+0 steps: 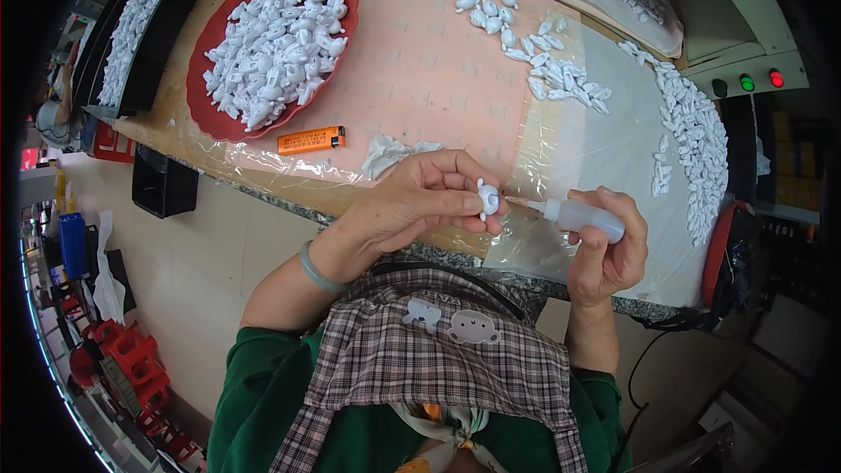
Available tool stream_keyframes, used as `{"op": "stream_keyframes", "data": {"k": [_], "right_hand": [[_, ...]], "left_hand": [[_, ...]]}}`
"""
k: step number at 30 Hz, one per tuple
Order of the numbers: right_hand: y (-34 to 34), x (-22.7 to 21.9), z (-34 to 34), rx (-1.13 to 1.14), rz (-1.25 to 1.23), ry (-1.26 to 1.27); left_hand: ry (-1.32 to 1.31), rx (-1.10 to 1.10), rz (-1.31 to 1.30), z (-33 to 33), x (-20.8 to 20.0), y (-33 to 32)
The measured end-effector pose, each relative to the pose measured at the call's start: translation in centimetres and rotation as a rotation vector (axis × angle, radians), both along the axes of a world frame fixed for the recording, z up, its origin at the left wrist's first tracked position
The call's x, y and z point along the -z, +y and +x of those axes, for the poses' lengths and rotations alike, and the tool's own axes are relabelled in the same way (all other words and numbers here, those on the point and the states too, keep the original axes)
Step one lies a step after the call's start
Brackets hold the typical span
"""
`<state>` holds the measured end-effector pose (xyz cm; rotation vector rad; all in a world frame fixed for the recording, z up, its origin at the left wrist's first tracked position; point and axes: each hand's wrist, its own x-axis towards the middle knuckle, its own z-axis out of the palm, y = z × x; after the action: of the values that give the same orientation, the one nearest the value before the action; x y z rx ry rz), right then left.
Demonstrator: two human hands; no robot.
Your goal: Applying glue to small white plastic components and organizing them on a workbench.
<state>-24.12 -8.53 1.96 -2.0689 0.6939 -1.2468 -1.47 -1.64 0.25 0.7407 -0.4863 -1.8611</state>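
Between the thumb and fingers of my left hand (420,201) is a small white figurine (488,199) with a dark mark on its front. My right hand (611,245) grips a translucent squeeze bottle (585,217) lying sideways. Its thin nozzle points left, with the tip close to the figurine; whether they touch I cannot tell. Just beyond my left hand lies a crumpled white tissue (394,154). An orange lighter (311,140) rests left of the tissue. Farther back, a red scalloped bowl (200,88) is heaped with white figurine pieces (276,57).
Loose white figurines (487,13) and small white parts (569,79) lie on the far table. More parts (692,149) form a long pile at right. A machine panel (760,81) with green and red buttons stands far right. A black tray (144,35) of white pieces is at left.
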Motion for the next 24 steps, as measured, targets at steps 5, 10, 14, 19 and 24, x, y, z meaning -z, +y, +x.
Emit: {"op": "stream_keyframes", "data": {"k": [5,10,14,19,24], "right_hand": [[0.2,-0.8,0.1,0.028,-0.092,0.082],[0.2,-1.1,0.6,0.016,-0.221,0.098],[0.4,-1.4,0.5,0.023,-0.246,0.133],[0.2,-1.4,0.6,0.005,-0.229,0.140],[-0.5,-0.5,0.3,0.000,-0.127,0.083]], "left_hand": [[-0.021,-0.029,-0.026,0.1,0.2,-0.1],[-0.045,-0.078,-0.028,0.1,0.1,-0.1],[-0.038,-0.067,-0.011,0.2,0.1,-0.2],[-0.048,-0.086,-0.022,0.2,0.3,-0.3],[-0.078,-0.096,-0.058,0.2,0.7,-0.6]]}}
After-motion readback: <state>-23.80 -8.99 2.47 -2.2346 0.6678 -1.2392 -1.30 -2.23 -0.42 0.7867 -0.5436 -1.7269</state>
